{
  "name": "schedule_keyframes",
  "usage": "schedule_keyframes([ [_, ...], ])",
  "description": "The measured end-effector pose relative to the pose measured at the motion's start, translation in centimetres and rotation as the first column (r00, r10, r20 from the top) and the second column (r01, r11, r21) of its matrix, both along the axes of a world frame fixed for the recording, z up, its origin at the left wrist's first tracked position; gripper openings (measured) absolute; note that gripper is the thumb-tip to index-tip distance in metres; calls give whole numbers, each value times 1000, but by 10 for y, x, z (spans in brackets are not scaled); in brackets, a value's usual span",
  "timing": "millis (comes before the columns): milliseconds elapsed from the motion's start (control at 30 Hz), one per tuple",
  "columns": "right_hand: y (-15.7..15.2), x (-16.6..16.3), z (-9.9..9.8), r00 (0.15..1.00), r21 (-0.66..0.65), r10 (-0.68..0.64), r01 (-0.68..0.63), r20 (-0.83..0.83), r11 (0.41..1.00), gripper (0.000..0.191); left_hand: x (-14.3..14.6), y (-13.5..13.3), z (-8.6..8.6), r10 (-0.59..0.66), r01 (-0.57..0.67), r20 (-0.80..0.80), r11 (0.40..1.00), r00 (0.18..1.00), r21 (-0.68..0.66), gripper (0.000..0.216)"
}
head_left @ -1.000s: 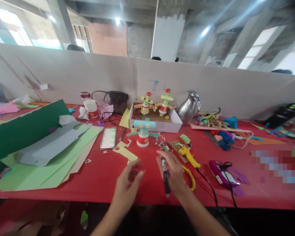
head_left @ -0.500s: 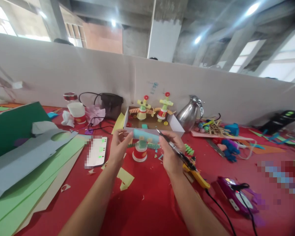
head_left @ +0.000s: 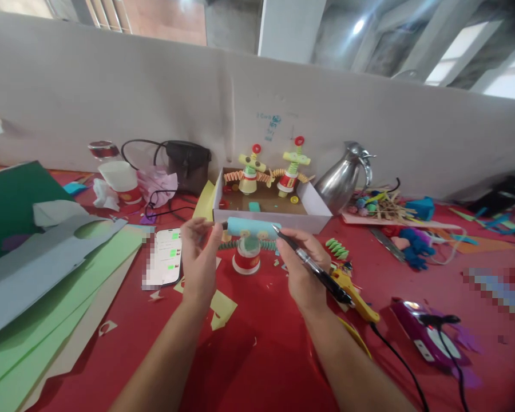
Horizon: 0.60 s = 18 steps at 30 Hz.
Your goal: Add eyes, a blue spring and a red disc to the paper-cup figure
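In the middle stands a small figure made from a red and white paper cup (head_left: 246, 264) with folded green paper arms (head_left: 229, 245). A light blue paper roll (head_left: 254, 226) lies crosswise at its top, with two round eye-like discs on its front. My right hand (head_left: 306, 266) is closed around a black and silver pen (head_left: 311, 264), whose tip is by the roll's right end. At the roll's left end, my left hand (head_left: 199, 260) has thumb and fingers pinched on a small dark thing that I cannot make out.
Behind the figure, a white box (head_left: 274, 221) holds two similar yellow figures. A steel jug (head_left: 341, 178) stands to its right. A phone (head_left: 165, 257) and large paper sheets (head_left: 60, 274) lie left. A yellow glue gun (head_left: 354, 294) and corded purple device (head_left: 429, 335) lie right.
The view has tipped downward, so the table things sit higher. My left hand has drawn slightly away from the roll's left end. The pen stays in my right hand near the roll.
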State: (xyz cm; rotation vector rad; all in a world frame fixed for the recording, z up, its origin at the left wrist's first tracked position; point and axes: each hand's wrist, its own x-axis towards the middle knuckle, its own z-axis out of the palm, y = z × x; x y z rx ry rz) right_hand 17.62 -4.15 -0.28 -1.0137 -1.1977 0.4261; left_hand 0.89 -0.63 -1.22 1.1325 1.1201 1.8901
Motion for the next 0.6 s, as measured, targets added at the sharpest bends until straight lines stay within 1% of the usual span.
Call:
schedule_keyframes([
  [33,0,0,0,1000,-8,5,-5,-7,1000,18,0,-1,2,60,-60,-4,998,998,36,34],
  [67,0,1,-1,1000,-13,6,-6,-12,1000,18,0,-2,3,95,-94,-18,994,995,53,38],
  [100,0,1,-1,1000,-12,2,-2,-17,1000,19,0,-4,5,94,-92,-45,995,995,49,40],
  [200,1,3,-2,1000,-2,1,-1,-31,1000,19,-2,-5,9,-18,17,-122,1000,992,-2,42],
  [267,1,3,-3,999,-5,14,-14,-43,1000,18,-2,-5,10,-97,93,-155,995,983,-30,47],
  [367,1,2,-2,999,-32,6,-7,-36,999,18,0,-3,10,-173,162,-198,984,965,-71,56],
  [467,0,1,-2,1000,-53,-22,22,15,998,17,2,0,8,-222,207,-196,974,955,-93,62],
  [533,-1,-1,-1,995,-41,-50,53,82,998,16,5,2,7,-242,228,-189,969,952,-96,63],
  [600,-2,-2,-1,980,1,-100,101,171,995,15,6,3,6,-209,197,-172,977,963,-87,59],
])
